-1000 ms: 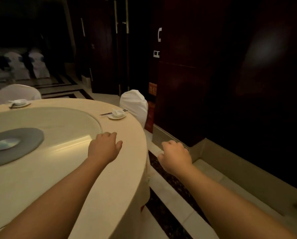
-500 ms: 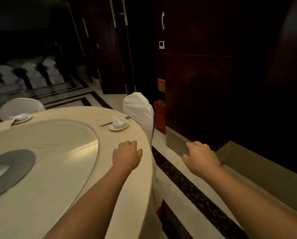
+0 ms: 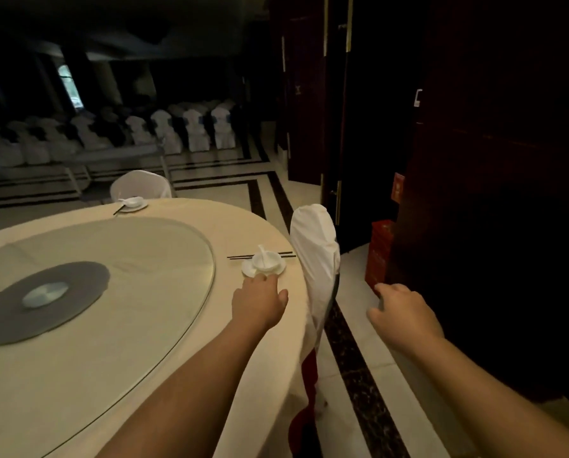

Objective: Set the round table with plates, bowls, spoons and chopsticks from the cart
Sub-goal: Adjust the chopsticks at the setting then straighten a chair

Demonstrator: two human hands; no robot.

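Observation:
The round table has a cream cloth and a glass turntable in its middle. A white plate near the right edge carries a white bowl with a spoon in it, and dark chopsticks lie behind it. My left hand hovers over the table, fingers loosely curled, its fingertips just at the plate's near rim; whether they touch is unclear. My right hand hangs beyond the table edge over the floor, loosely curled and holding nothing. A second plate with bowl and spoon sits at the far edge.
A white-covered chair stands against the table by the near setting, another chair behind the far one. Dark wooden wall panels and a red box are to the right. Rows of covered chairs fill the dim background.
The view has swung left and advanced along the table's edge. My left hand has reached forward to the near plate; my right hand stays out over the floor.

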